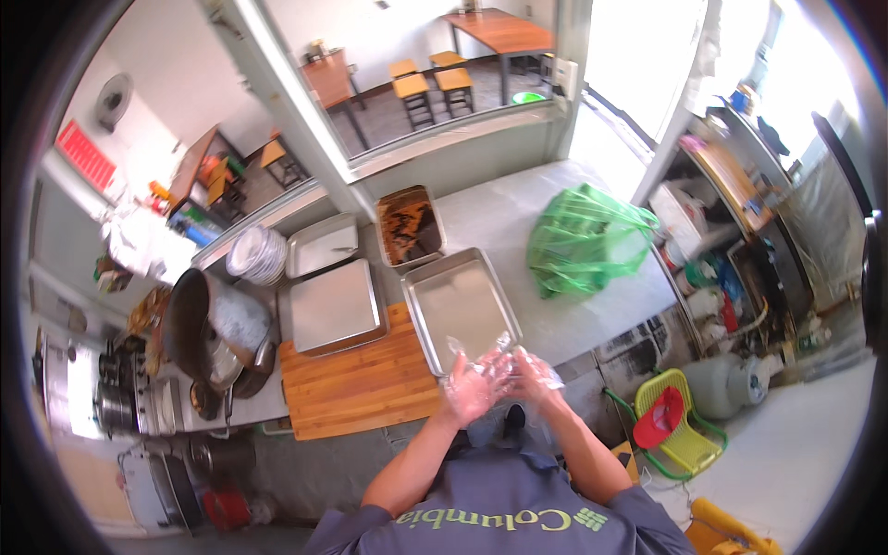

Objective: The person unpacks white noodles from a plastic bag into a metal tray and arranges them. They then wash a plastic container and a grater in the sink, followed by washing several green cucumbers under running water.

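Observation:
My left hand [477, 387] and my right hand [535, 377] meet in front of my body, both in thin clear plastic gloves. The left hand's fingers are spread, with nothing in its palm. The right hand's fingers come against or very close to the left's; whether they pinch glove film is unclear. Just beyond the hands, a shallow rectangular metal tray [458, 305] lies on the counter, its near end partly covered by them. Left of it is a wooden cutting board [361, 388]. Another metal tray [336, 305] rests partly over the board's far edge.
A dark-stained metal pan [411, 225] lies behind the tray, a green plastic bag [590, 239] to its right. Stacked bowls [257, 253], a small tray [322, 244] and a large metal pot [236, 319] stand left. A yellow chair [669, 423] holds a red cap [659, 418].

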{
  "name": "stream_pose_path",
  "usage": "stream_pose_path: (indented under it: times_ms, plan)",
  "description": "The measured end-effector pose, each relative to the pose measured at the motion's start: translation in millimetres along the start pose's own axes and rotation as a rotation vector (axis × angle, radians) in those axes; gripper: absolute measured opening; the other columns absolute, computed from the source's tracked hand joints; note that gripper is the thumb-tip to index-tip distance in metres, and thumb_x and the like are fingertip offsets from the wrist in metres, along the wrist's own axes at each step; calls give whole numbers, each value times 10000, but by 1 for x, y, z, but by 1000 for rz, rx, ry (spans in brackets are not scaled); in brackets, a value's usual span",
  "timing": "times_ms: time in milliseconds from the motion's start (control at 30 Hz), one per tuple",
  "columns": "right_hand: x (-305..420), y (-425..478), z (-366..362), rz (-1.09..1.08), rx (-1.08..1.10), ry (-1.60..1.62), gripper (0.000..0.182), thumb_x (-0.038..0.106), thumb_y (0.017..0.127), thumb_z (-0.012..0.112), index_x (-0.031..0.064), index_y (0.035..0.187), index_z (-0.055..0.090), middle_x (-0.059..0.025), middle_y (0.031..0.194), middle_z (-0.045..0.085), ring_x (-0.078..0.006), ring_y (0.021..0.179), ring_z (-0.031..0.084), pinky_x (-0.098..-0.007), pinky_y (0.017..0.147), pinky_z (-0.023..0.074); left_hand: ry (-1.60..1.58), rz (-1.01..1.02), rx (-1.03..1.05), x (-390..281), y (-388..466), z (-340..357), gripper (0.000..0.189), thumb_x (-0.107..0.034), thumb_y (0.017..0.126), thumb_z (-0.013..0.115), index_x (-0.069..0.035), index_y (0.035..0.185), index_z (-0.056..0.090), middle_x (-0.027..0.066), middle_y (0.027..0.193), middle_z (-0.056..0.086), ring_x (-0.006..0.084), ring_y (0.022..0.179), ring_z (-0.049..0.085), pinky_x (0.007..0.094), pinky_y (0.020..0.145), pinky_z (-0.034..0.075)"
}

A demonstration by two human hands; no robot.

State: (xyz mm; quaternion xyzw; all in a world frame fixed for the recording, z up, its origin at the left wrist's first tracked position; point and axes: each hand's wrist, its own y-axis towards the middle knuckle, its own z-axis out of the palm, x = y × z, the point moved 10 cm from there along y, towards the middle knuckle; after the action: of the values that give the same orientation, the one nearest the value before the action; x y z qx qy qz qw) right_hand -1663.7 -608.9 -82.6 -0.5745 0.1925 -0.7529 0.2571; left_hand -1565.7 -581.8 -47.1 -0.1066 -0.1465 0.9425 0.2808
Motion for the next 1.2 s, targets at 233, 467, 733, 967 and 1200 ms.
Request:
stream_pose_path:
  times_ms: [233,467,733,967,1200]
  plan:
    - [45,27,54,-80,75,-132,461,401,967,501,-13,830,647,-90,675,631,-204,504,600,-372,473,497,213,182,4,-30,-9,65,804,-624,923,393,-108,1510,205,49,1549,260,268,1327,376,466,1034,359]
    - [111,26,67,-551,-236,-672,480,433,931,564,11,707,605,-97,577,564,-195,513,446,-405,556,411,276,237,-107,-66,-83,90,758,-538,931,485,-97,1493,230,111,1559,196,337,1409,252,551,1116,266]
    - [101,44,102,-276,39,-257,481,458,936,537,1,829,637,-63,565,578,-163,584,618,-328,586,535,136,307,-75,-95,-116,53,731,-582,937,423,-112,1480,283,96,1447,405,318,1331,387,523,1068,348]
    - [88,26,134,-242,27,-684,521,497,938,484,28,888,704,-162,773,692,-299,749,672,-398,726,520,156,209,-183,-82,-85,41,770,-597,917,466,-98,1467,263,147,1381,461,348,1273,441,515,1062,348]
    - [121,65,57,-701,-387,-687,450,397,939,536,14,711,592,-163,613,500,-277,602,462,-413,567,414,428,269,71,-74,-129,73,526,-100,941,498,-20,1433,330,166,1447,392,301,1373,347,416,1101,331]
